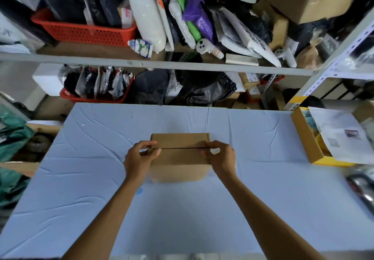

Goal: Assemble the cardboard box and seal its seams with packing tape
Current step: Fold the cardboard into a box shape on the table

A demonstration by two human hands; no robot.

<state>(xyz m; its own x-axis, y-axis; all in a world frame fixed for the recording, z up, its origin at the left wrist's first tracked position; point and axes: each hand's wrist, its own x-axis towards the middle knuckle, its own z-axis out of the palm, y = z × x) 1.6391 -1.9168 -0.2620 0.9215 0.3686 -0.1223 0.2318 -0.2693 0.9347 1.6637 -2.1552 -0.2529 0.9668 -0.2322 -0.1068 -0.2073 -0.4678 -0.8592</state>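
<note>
i see the cardboard box point(180, 158) closed in the middle of the counter point(81, 178), a dark seam running across its top. my left hand point(139, 158) grips its left end, fingers curled over the top edge. my right hand point(221, 157) pinches the right end at the seam. an open yellow carton point(303, 138) holding papers sits at the counter's right edge.

A single wide-angle view from the person's head looks forward and steeply down over the table point(263, 209). It is near: the left hand point(139, 158) and right hand point(220, 158) reach in from the bottom edge to the box point(180, 158) at centre frame. Shelves point(153, 64) fill the upper half, their rails bowed by the lens.
</note>
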